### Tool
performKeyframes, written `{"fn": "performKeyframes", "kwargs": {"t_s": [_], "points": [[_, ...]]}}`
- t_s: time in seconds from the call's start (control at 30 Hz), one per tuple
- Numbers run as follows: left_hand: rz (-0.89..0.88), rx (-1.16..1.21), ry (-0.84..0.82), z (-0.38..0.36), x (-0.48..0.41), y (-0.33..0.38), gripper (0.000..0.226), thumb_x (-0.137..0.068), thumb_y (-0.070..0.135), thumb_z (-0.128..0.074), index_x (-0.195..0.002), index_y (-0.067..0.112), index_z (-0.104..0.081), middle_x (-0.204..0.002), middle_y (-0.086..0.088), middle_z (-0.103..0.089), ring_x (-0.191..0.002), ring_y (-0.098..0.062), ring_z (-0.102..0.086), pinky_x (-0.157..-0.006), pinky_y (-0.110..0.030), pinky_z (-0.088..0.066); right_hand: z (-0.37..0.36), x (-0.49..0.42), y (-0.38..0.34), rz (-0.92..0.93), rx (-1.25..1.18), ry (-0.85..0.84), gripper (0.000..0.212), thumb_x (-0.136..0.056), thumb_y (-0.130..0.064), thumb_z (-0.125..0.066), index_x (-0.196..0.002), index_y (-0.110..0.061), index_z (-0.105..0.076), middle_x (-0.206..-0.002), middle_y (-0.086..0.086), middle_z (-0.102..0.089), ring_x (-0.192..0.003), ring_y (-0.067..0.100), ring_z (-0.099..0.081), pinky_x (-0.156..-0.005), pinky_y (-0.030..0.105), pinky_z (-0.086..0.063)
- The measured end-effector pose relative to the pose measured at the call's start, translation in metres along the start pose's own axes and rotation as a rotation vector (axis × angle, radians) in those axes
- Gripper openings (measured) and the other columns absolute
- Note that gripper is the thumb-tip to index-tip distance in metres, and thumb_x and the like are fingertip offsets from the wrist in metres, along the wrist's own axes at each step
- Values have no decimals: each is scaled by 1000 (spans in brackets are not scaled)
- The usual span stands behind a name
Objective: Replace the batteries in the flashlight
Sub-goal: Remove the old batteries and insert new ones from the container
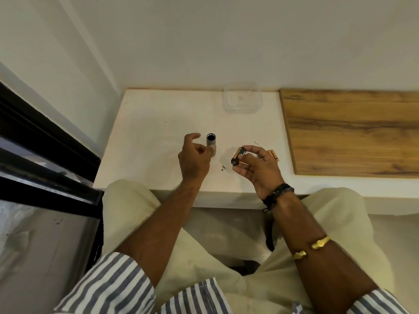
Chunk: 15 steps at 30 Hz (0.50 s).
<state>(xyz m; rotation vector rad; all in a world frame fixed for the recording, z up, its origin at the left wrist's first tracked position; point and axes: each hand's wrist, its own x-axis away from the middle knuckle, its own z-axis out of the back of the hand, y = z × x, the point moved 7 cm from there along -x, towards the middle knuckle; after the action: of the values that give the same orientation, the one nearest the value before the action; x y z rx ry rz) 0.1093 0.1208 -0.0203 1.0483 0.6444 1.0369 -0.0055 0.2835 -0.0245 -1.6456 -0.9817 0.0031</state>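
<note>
A grey flashlight body (211, 141) stands upright on the white table (147, 137), its open dark end facing up. My left hand (195, 159) is beside it, thumb and fingers touching its lower part while the forefinger is raised. My right hand (255, 166) holds a black battery holder (238, 155) with copper-coloured batteries in it, just right of the flashlight and above the table. Loose copper-topped batteries (273, 154) lie on the table behind my right fingers, partly hidden.
A clear plastic container (243, 99) stands at the back of the table near the wall. A wooden board (351, 132) covers the surface to the right. A dark window frame (45, 143) runs along the left. Small dark specks lie near my right hand.
</note>
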Motion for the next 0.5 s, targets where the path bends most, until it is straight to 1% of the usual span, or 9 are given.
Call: {"fn": "performKeyframes", "kwargs": {"t_s": [0.07, 0.13, 0.2, 0.23, 0.3, 0.37, 0.4, 0.43, 0.5], "points": [[-28, -87, -71, -6, -8, 1, 55, -86, 25, -75, -135, 16, -53, -84, 1, -67, -78, -15, -62, -78, -27, -53, -2, 0, 3, -33, -86, -13, 25, -91, 5, -67, -113, -7, -65, -102, 16, -72, -80, 25, -76, -74, 34, -64], [-70, -158, -108, -10, -15, 2, 45, -88, 27, -72, -130, 16, -61, -85, 1, -66, -79, -15, -60, -83, -34, -54, -4, 1, 5, -57, -142, -25, 25, -92, 3, -67, -114, -6, -65, -102, 13, -73, -81, 24, -77, -75, 34, -64], [-111, -207, -112, -12, -17, 4, 34, -89, 30, -70, -121, 15, -67, -90, -3, -65, -80, -17, -60, -82, -41, -55, -3, 1, 5, -72, -169, -29, 25, -92, 1, -68, -116, -8, -66, -99, 11, -75, -83, 25, -77, -78, 36, -65], [-129, -225, -110, -14, -17, 5, 33, -90, 30, -70, -119, 14, -68, -95, -6, -64, -81, -18, -60, -81, -43, -55, -1, 0, 4, -74, -172, -22, 25, -92, 0, -68, -115, -9, -67, -97, 10, -76, -84, 26, -77, -79, 37, -65], [-166, -240, -104, -14, -13, 7, 33, -91, 28, -69, -119, 12, -66, -105, -11, -62, -89, -23, -62, -82, -41, -54, 0, 0, 3, -68, -169, -7, 24, -91, -1, -69, -113, -11, -68, -95, 8, -77, -85, 27, -77, -82, 39, -64], [-252, -240, -132, -15, -3, 11, 31, -93, 25, -67, -120, 10, -64, -112, -11, -62, -100, -25, -61, -86, -39, -52, 1, 1, 0, -38, -183, -3, 24, -90, 0, -70, -112, -12, -68, -95, 7, -78, -88, 28, -77, -84, 40, -64], [-297, -254, -162, -16, 2, 13, 29, -94, 24, -65, -119, 9, -63, -113, -9, -64, -102, -24, -60, -86, -38, -51, 2, 1, -1, -20, -192, -2, 24, -90, 0, -70, -111, -12, -68, -95, 6, -78, -90, 28, -77, -85, 39, -64], [-328, -276, -198, -18, 8, 14, 26, -95, 23, -63, -117, 9, -61, -110, -8, -67, -100, -23, -61, -84, -37, -51, 2, 1, -3, -1, -204, 0, 24, -90, 0, -70, -110, -12, -68, -95, 7, -78, -91, 29, -77, -84, 39, -64], [-368, -328, -244, -17, 19, 20, 19, -97, 24, -60, -112, 12, -58, -100, -4, -69, -89, -23, -63, -72, -37, -52, 2, 3, -8, 47, -221, -4, 24, -89, 1, -71, -109, -12, -68, -95, 10, -77, -94, 30, -74, -83, 38, -64]]}}
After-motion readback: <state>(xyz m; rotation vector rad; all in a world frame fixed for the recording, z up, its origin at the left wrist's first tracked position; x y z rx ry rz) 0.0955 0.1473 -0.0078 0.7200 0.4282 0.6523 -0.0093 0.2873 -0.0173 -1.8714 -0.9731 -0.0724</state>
